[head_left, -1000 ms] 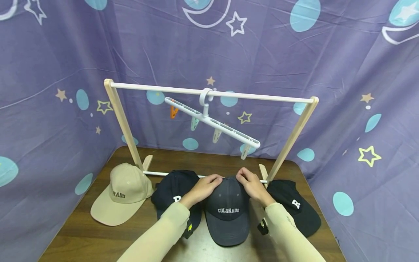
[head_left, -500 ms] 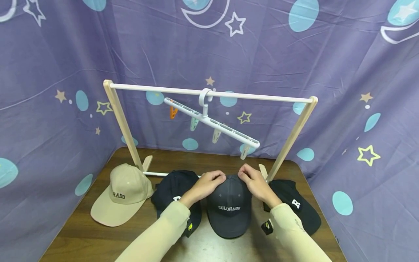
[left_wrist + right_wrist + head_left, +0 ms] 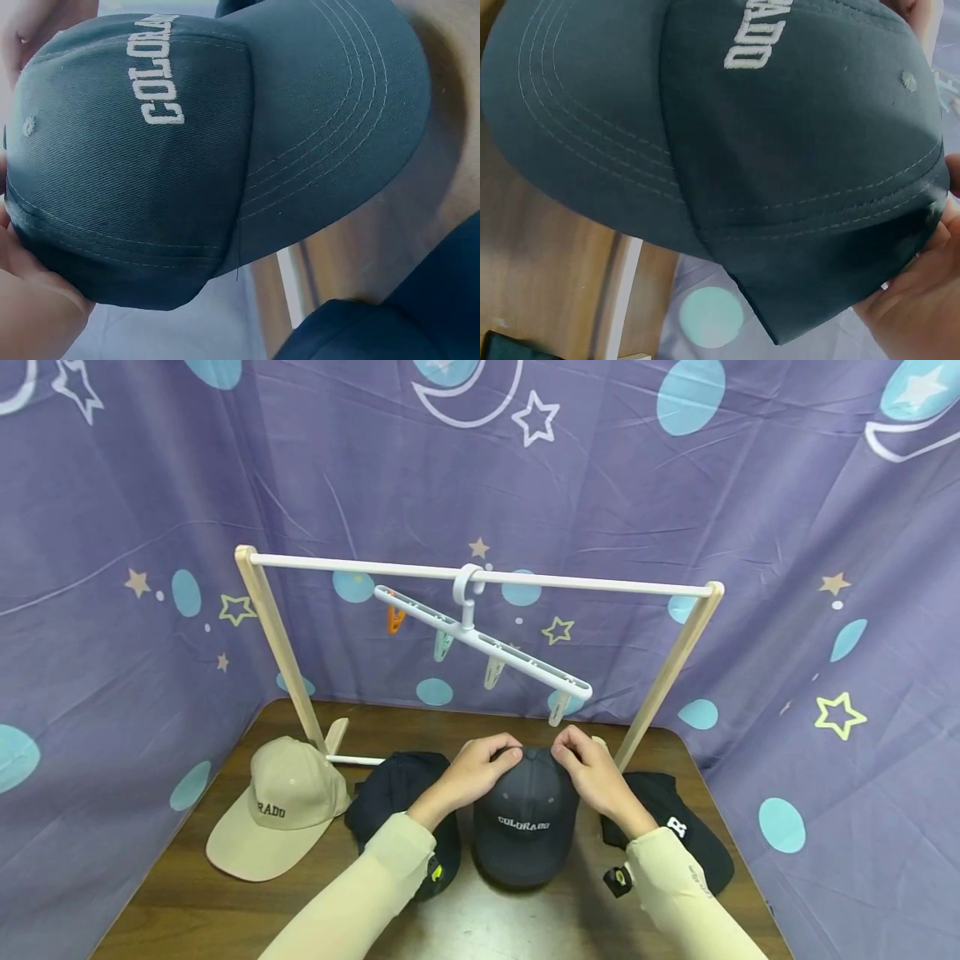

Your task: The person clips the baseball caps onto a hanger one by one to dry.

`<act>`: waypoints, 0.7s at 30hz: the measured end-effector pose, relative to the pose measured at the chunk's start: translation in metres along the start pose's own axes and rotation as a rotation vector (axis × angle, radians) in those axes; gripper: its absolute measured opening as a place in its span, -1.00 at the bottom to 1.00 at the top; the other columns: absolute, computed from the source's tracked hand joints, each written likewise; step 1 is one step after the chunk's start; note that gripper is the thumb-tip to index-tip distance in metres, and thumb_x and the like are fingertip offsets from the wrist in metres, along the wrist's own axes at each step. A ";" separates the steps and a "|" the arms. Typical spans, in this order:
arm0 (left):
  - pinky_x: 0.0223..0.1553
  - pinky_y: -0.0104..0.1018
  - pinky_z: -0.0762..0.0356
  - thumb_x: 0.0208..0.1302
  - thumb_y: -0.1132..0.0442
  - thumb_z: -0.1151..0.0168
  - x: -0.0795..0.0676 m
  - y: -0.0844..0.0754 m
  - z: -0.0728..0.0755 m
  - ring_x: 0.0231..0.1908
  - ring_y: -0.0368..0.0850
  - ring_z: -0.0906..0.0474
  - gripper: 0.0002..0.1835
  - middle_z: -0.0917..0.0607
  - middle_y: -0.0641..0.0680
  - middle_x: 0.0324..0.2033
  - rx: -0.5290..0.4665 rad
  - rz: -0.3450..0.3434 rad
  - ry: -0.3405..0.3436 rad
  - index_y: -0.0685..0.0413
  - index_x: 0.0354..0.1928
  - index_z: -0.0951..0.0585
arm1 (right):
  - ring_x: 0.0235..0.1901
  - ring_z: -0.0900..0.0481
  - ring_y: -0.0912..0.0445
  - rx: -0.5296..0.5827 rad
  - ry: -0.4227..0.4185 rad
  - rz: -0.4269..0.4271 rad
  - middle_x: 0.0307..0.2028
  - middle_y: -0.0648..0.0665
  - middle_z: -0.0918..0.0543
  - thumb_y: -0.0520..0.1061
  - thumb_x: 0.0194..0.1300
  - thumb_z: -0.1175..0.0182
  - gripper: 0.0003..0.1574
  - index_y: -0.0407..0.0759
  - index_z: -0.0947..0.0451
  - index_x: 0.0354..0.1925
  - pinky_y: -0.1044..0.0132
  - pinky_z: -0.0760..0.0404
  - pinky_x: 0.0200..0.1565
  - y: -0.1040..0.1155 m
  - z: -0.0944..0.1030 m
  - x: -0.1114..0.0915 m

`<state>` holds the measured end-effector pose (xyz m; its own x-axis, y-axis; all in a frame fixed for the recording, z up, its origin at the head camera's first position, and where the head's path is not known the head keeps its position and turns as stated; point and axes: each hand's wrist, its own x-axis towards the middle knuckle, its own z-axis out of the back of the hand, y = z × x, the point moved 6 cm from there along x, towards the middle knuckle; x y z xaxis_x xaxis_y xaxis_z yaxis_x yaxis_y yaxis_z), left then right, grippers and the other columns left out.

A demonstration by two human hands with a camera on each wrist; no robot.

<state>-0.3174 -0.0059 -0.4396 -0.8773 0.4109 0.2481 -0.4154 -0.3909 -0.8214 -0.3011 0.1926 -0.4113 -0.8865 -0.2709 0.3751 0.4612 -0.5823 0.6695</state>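
A dark grey baseball cap (image 3: 525,802) with "COLORADO" in white letters hangs between my two hands, its brim toward me. My left hand (image 3: 476,772) pinches the crown at its upper left, and my right hand (image 3: 596,777) pinches it at the upper right. In the left wrist view the cap (image 3: 150,165) fills much of the picture, with the left thumb side (image 3: 37,300) against its edge. The right wrist view has the cap (image 3: 802,135) with its side panel sagging and the right fingers (image 3: 922,277) at its back edge.
Beyond the hands, a white clip hanger (image 3: 480,639) with several clips hangs tilted from the rack's rail (image 3: 345,565). A beige cap (image 3: 277,802), a navy cap (image 3: 405,785) and a black cap (image 3: 675,827) lie on the wooden table (image 3: 172,902).
Both hands have lifted the grey cap upward and away from me, off its former lower spot on the table. The other caps and the hanger stay in place.
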 end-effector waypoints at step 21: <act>0.15 -0.08 -0.57 0.60 0.09 -0.20 0.007 -0.034 0.016 0.01 -0.13 -0.69 -0.81 -0.80 -0.08 -0.08 0.017 -0.099 -0.036 -0.08 -0.04 -0.76 | -0.07 -0.78 -0.02 0.049 0.064 0.031 -0.07 -0.13 -0.78 -0.04 0.52 -0.26 -0.63 -0.14 -0.53 0.19 -0.04 -0.67 0.04 0.029 0.031 0.014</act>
<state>-0.3135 -0.0029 -0.4011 -0.8396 0.4186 0.3462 -0.5044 -0.3642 -0.7829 -0.2986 0.1954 -0.3667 -0.8714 -0.3378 0.3557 0.4887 -0.5351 0.6891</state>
